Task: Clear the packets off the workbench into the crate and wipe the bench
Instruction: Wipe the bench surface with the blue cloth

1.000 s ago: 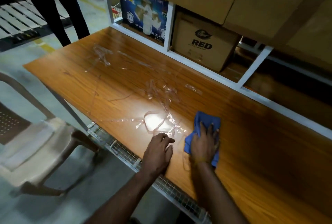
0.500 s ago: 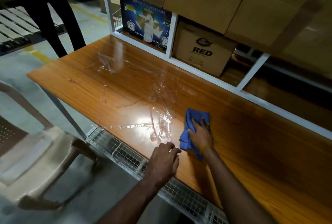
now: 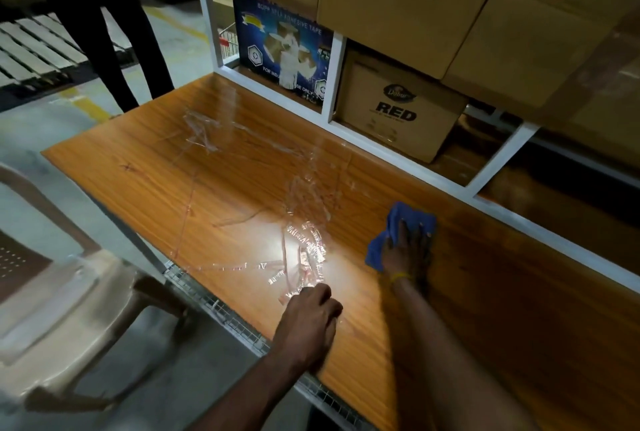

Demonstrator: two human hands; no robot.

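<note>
Crumpled blue cloth (image 3: 398,233) farther right.

The right hand (image 3: 407,250) presses flat on a blue cloth (image 3: 398,226) on the wooden bench (image 3: 207,167). At its 8 o'clock, the left hand (image 3: 308,320) rests with curled fingers near the front edge, beside stuck clear tape (image 3: 304,250).

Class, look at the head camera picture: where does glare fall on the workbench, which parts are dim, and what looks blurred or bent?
Head view: a bright glare patch sits on the workbench near the left hand, lighting crinkled clear tape strips; the right side past the right hand and blue cloth is dim; the plastic chair is blurred; the white frame leans from wide-angle distortion.
</note>
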